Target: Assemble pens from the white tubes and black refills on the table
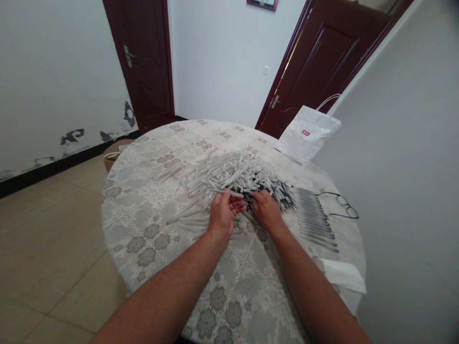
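My left hand (pixel 223 213) is closed, pinching a slim whitish tube (pixel 235 194) between thumb and fingers, with the other fingers curled. Close beside it, my right hand (pixel 266 208) reaches down at the dark thin sticks (pixel 287 195) along the near edge of the pile. Its fingertips are pressed together; what they hold is too small to make out. Before both hands spreads a large heap of whitish tubes (pixel 229 167), several lying loose on the left. To the right, a neat row of dark sticks in pale sleeves (pixel 317 222) lies on the table.
The round table has a flowered cloth (pixel 154 267). Eyeglasses (pixel 347 205) lie beyond the row of sticks. A white carrier bag (pixel 308 134) stands at the back right near the wall. White folded material (pixel 342 274) lies at the right edge. A brown container (pixel 109 162) sits left of the table.
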Available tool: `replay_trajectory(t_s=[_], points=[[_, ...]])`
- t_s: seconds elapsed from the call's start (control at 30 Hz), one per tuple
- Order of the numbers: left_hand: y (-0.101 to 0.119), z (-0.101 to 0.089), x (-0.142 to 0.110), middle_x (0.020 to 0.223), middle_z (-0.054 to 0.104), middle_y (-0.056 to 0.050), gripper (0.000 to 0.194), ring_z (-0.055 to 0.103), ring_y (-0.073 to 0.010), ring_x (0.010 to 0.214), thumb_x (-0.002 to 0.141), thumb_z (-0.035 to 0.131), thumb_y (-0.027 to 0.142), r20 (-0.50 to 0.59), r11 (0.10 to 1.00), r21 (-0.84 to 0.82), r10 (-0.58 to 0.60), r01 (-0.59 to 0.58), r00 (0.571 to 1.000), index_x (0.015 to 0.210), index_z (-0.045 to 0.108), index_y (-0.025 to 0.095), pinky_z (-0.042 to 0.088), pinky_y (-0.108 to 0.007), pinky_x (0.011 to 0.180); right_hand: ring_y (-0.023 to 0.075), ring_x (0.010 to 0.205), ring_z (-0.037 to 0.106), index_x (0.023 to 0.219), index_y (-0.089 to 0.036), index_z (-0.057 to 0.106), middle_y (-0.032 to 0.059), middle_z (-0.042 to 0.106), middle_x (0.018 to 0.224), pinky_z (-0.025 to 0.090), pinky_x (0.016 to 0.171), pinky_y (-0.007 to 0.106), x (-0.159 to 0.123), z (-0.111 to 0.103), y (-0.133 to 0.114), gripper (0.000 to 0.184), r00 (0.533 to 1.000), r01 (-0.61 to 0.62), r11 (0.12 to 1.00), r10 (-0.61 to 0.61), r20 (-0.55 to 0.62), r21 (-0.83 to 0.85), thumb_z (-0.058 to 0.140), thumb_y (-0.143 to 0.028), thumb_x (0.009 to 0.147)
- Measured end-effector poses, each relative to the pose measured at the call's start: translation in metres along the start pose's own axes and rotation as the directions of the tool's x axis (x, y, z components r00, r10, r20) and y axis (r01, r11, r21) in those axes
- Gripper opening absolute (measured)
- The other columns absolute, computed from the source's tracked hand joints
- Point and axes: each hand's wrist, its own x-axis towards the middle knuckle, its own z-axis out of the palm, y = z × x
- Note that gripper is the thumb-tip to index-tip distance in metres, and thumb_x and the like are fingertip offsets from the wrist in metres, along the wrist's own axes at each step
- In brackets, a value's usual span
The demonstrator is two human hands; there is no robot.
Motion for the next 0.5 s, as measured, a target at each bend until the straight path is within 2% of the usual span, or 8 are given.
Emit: replay_trajectory(t_s=[0.2, 0.37, 0.5], points=[[-0.008, -0.005, 0.001, 0.079, 0.071, -0.006, 0.035, 0.074, -0.0213, 0.071, 0.086, 0.063, 0.050, 0.037, 0.998, 0.060, -0.006, 0.004, 0.999, 0.095, 0.051, 0.018, 0.058, -0.031, 0.062, 0.0179, 0.079, 0.061, 0.106, -0.023, 0.066, 0.0072, 0.062, 0.103, 0.037, 0.064, 0.027, -0.004, -0.002, -0.008, 0.018, 1.000, -0.018, 0.999, 0.017, -0.005, -0.043, 0.049, -0.026, 0.099], [-0.014, -0.005, 0.001, 0.085, 0.070, -0.006, 0.040, 0.076, -0.0254, 0.081, 0.086, 0.064, 0.054, 0.077, 0.995, 0.102, 0.002, -0.010, 0.997, 0.097, 0.048, 0.019, 0.061, -0.036, 0.068, 0.0203, 0.089, 0.063, 0.106, -0.018, 0.061, 0.0095, 0.064, 0.102, 0.042, 0.073, 0.027, -0.008, -0.002, 0.003, 0.017, 0.996, -0.002, 0.994, 0.012, -0.090, 0.110, 0.046, -0.020, 0.098], [-0.017, -0.004, 0.000, 0.089, 0.070, -0.006, 0.044, 0.076, -0.0259, 0.084, 0.084, 0.065, 0.057, 0.102, 0.993, 0.116, -0.001, -0.011, 0.995, 0.099, 0.048, 0.020, 0.061, -0.038, 0.072, 0.0226, 0.089, 0.064, 0.099, -0.018, 0.061, 0.0087, 0.067, 0.094, 0.046, 0.079, 0.031, -0.014, -0.011, 0.008, 0.014, 0.988, 0.050, 0.964, -0.010, -0.152, 0.261, 0.048, -0.019, 0.094]])
